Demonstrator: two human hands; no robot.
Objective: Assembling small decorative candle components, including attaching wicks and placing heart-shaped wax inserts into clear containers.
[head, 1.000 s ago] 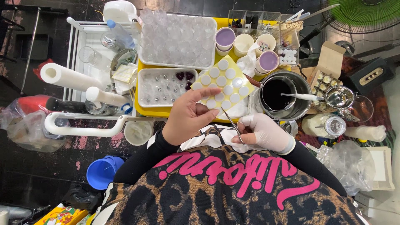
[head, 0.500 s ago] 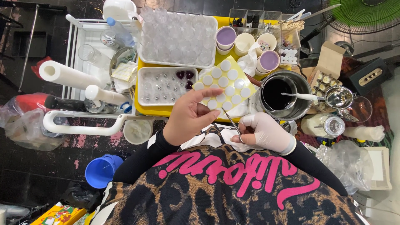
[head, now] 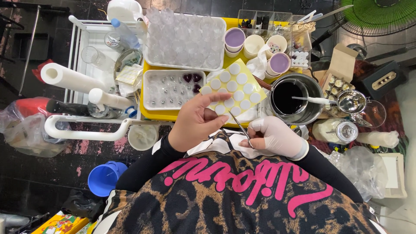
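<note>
Near the counter's front edge, close to the body, left hand point(head: 197, 123) is curled narrow, thumb & fingers touching the yellow sheet of white round stickers point(head: 229, 89). Right hand point(head: 277, 136), in a white glove, is closed on thin metal tweezers point(head: 239, 125), tip aimed at the sheet's near edge. Step looks like lifting one sticker; next move prob. needs the tip under a sticker's rim w/o creasing it. Dark-liquid pot point(head: 294, 97) sits just right of the sheet.
</note>
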